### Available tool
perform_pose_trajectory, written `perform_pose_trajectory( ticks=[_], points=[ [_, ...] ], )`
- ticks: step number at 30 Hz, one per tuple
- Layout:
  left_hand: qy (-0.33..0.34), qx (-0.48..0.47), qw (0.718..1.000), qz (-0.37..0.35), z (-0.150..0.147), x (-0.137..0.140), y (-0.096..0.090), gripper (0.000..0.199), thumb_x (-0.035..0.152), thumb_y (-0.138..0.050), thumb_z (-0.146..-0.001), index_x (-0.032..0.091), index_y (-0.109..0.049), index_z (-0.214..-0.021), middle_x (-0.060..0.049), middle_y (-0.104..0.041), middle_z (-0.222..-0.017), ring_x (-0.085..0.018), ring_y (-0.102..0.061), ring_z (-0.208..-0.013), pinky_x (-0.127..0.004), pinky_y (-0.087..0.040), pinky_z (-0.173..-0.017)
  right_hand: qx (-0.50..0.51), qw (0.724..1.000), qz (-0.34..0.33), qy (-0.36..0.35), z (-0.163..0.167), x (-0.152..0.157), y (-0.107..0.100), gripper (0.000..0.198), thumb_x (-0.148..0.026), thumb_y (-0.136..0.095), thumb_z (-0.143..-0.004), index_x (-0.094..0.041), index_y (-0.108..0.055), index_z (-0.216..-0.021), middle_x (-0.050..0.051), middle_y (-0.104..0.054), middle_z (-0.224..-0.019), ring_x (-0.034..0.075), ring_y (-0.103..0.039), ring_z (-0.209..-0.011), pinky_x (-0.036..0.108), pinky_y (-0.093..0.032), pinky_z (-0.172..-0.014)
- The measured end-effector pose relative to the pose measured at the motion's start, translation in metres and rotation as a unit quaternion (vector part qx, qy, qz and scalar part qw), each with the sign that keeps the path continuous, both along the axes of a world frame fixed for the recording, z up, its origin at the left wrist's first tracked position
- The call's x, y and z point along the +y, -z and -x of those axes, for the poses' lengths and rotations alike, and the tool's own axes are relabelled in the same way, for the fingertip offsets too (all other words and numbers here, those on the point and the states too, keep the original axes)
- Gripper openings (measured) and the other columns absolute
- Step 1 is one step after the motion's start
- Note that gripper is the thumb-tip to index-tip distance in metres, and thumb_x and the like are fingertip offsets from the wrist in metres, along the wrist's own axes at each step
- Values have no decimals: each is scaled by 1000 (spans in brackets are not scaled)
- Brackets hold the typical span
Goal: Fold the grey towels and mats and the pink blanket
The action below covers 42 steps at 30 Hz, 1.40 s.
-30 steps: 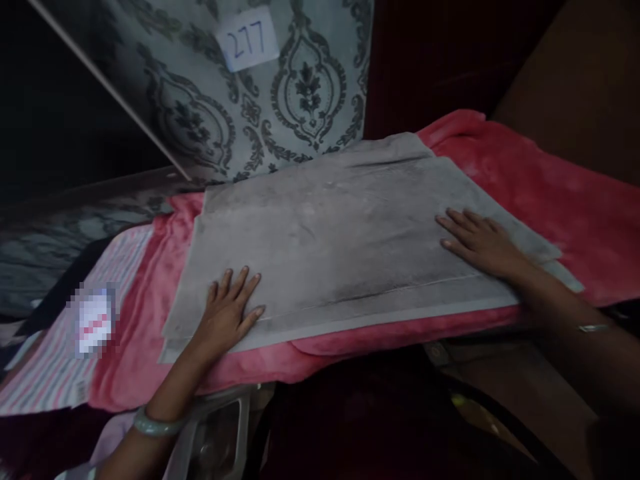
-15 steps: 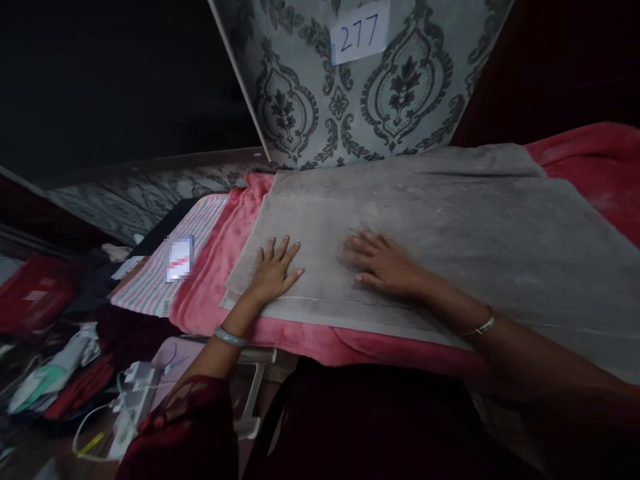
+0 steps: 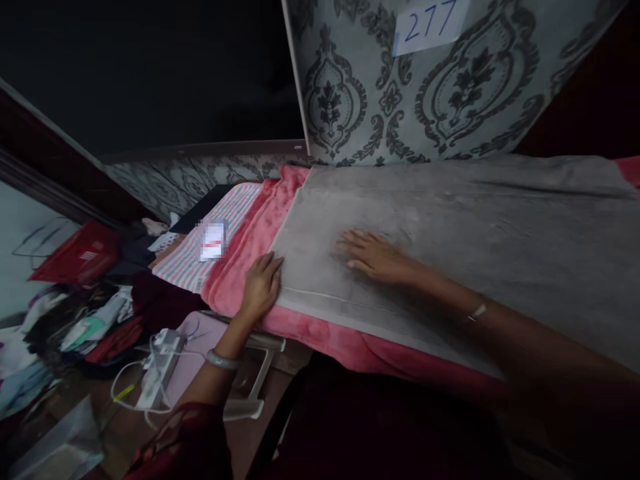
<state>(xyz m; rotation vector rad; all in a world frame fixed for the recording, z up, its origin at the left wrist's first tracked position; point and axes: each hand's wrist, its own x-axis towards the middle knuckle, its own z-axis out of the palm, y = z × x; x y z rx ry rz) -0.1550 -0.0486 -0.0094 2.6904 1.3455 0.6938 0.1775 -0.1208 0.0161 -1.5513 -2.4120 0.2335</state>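
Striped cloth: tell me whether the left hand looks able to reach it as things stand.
Likely yes: the left hand is at the left edge of the grey cloth, and only pink cloth seems to lie between it and the striped cloth.

Viewed remotely, a pink blanket [image 3: 345,345] hides the tabletop from me; a grey cloth [image 3: 440,220] lies spread, slightly creased, upon it, and a striped cloth [image 3: 241,203] at left bears a pixelated bright rectangle [image 3: 213,241].

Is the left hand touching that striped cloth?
Apart: the head view shows a band of pink blanket between the left hand and the striped cloth.
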Motion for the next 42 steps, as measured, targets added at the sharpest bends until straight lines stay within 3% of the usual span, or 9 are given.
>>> perform_pose_trajectory(
  ticks=[4,9,14,22,27,31,34,38,42],
  points=[
    [-65,-112,991,6,8,4,9,38,22,-40,-91,17,-71,-113,-13,-68,-125,-28,-60,-119,-51,-45,-107,-38,999,7,5,41,40,9,57,-50,-39,-102,-30,-39,-156,9,-22,-166,37,-16,-153,65,-19,-118],
    [-107,-210,968,82,11,11,12,40,26,-47,-86,15,-67,-118,-13,-70,-121,-27,-62,-115,-47,-47,-104,-16,991,32,-131,79,10,23,56,-50,-39,-103,-34,-36,-157,3,-24,-166,31,-12,-154,61,-12,-122],
    [-107,-265,937,201,12,24,4,35,37,-51,-88,17,-67,-112,-9,-74,-103,-23,-67,-92,-36,-53,-83,44,976,88,-192,88,-1,10,57,-50,-28,-106,-29,-36,-158,2,-29,-164,23,-17,-154,49,-16,-125],
    [-131,-276,929,208,14,32,-3,7,26,-54,-80,21,-58,-77,1,-61,-72,-17,-58,-70,-27,-44,-65,-53,998,21,18,82,94,-5,62,-50,-36,-102,-26,-33,-159,10,-19,-167,37,-15,-153,63,-20,-119],
    [-110,-297,920,229,17,29,-2,7,26,-54,-81,22,-56,-77,2,-60,-71,-16,-56,-68,-26,-43,-64,-48,990,16,-133,130,67,21,61,-55,-39,-102,-34,-32,-159,5,-22,-167,33,-15,-154,61,-15,-121],
    [-101,-299,919,234,18,30,-1,5,25,-54,-79,22,-55,-76,2,-59,-72,-16,-56,-69,-27,-43,-67,-14,978,57,-200,148,44,16,60,-53,-30,-105,-32,-27,-161,1,-23,-166,24,-18,-154,47,-20,-124],
    [-114,-296,920,230,18,32,1,5,25,-53,-80,22,-56,-77,2,-58,-71,-15,-55,-67,-26,-41,-65,0,988,45,-146,129,49,5,57,-47,-25,-106,-29,-30,-160,1,-27,-165,21,-21,-153,42,-23,-123],
    [-122,-290,926,208,16,33,4,5,25,-53,-80,22,-56,-79,2,-59,-71,-16,-55,-66,-26,-40,-62,-45,999,9,-5,95,57,5,58,-52,-36,-102,-30,-39,-156,6,-26,-165,36,-19,-152,63,-21,-119],
    [-133,-274,936,179,15,32,3,5,25,-53,-80,22,-56,-79,1,-59,-70,-16,-55,-65,-27,-40,-61,-59,998,1,23,91,51,18,60,-54,-41,-101,-31,-39,-156,7,-21,-167,38,-15,-153,67,-17,-118]
  ],
)
